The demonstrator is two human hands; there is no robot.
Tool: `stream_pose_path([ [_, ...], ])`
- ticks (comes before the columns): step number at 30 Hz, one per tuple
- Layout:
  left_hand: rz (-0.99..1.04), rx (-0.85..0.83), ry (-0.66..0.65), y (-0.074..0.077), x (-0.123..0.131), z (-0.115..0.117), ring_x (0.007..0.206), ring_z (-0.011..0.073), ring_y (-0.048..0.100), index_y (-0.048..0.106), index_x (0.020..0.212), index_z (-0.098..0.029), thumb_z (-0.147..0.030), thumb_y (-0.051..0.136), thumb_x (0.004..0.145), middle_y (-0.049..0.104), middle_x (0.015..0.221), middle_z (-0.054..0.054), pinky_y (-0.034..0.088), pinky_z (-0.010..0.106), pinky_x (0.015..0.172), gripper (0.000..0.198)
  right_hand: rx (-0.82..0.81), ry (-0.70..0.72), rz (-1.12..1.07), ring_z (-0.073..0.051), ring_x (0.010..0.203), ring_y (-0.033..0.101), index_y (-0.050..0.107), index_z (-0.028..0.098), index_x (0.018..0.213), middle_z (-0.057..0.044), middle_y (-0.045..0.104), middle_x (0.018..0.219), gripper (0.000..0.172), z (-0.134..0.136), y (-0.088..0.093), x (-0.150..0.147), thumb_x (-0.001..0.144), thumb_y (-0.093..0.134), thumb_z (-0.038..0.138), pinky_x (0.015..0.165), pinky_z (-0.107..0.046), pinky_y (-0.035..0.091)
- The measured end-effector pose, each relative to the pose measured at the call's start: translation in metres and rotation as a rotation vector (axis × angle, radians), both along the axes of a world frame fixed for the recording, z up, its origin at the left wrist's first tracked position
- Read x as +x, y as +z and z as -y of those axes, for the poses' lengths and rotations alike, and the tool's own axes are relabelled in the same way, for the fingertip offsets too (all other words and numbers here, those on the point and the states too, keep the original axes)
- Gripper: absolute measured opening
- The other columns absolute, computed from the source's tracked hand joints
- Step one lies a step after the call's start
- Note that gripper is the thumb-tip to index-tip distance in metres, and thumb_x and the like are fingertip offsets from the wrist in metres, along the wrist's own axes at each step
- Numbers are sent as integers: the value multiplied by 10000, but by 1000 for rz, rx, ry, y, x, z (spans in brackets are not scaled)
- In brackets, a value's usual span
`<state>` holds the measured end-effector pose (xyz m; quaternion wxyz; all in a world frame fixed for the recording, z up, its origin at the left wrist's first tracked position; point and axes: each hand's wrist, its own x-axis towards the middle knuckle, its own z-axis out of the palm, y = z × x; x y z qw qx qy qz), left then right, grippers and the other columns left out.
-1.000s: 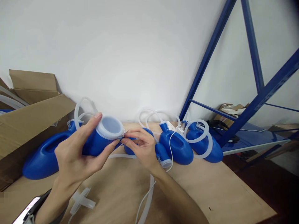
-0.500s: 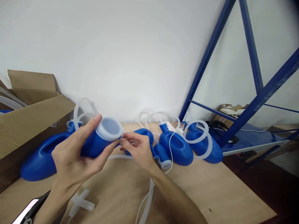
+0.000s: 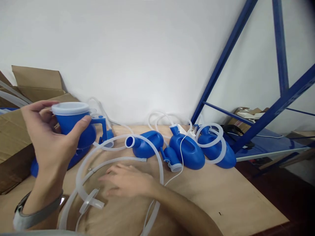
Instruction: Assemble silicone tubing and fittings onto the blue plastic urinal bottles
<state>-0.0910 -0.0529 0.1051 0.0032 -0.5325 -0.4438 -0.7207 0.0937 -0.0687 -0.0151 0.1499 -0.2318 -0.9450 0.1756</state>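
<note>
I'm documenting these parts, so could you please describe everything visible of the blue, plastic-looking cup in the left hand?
The smooth, blue, plastic-looking cup has a frosted white top, possibly a lid, a small clear loop beside it, and an angular blue handle on the picture's right. The bare left hand holds it roughly upright in front of the brown cardboard box, thumb across its near side, fingers around the left.

A white-topped blue plastic cup sits in the fingers of your left hand, before an open brown cardboard box; your right hand is over the pale wooden tabletop, within the loop of a translucent plastic tube. Behind it, rightward, lie an uncapped blue plastic bottle, a lidded blue plastic cup and two handled blue plastic bottles, beside a blue metal rack.
</note>
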Motion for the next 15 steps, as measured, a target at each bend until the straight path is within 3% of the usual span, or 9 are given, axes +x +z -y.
stream_pose_path([
  [3,48,-51,11,2,-8,-1,790,120,592,540,1213,-201,-280,901,511,578,1011,-6,441,194,617,793,177,216,186,-322,1097,699,494,392,1485,-77,714,1208,558,3,-32,-23,985,522,640,805,-426,608],
  [6,17,-95,15,2,-12,0,703,99,546,536,1174,-206,-329,907,534,575,946,-28,413,188,572,750,210,185,173,-273,981,713,506,403,1442,-41,740,1129,517,5,-43,-33,975,580,612,752,-373,594],
  [11,-4,-122,16,2,-13,-1,632,90,488,519,1102,-217,-366,919,529,549,870,-48,347,177,491,714,302,134,121,-249,1135,666,659,284,1169,-43,698,1289,308,2,-32,-26,1017,573,538,823,-351,592],
  [13,12,-115,-9,2,-11,-3,630,92,501,494,1052,-225,-362,922,513,540,856,-55,343,175,487,701,286,146,126,-240,1201,643,644,280,1209,-35,684,1337,289,-1,-22,-16,1029,579,497,887,-341,588],
  [15,46,-102,-52,2,-8,-4,674,111,557,460,1005,-236,-362,918,512,556,867,-51,395,188,530,685,245,141,153,-271,1278,608,580,291,1363,-51,652,1410,436,-6,-12,-2,991,649,506,976,-368,573],
])
